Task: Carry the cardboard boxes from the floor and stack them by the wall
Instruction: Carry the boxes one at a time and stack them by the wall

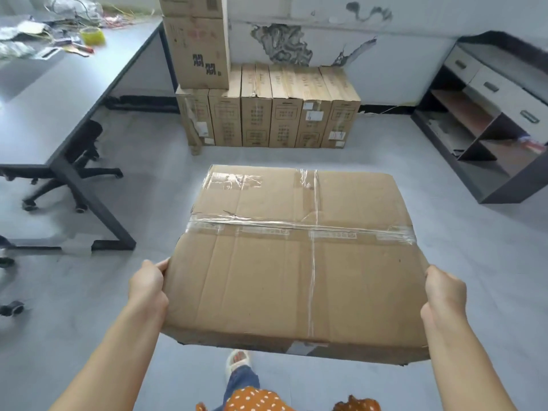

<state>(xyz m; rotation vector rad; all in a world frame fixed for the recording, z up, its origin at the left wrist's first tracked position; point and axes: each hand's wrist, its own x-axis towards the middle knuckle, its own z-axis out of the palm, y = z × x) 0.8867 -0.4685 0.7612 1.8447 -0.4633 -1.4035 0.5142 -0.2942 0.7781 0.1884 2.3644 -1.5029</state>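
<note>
grey floor [444, 262]; hands (both) grip box [296, 262]

Bright, even indoor light, shadows soft and faint. A pale sheen of glare lies on the grey desk [59, 84]. Wide-angle bending curves the edges; the picture is slightly soft throughout, blurrier toward the corners.

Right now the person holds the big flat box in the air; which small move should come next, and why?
Probably a step forward toward the row of boxes by the wall. The left hand and right hand already grip the taped box by its sides, open floor lies ahead, and the row's right part has free tops.
</note>
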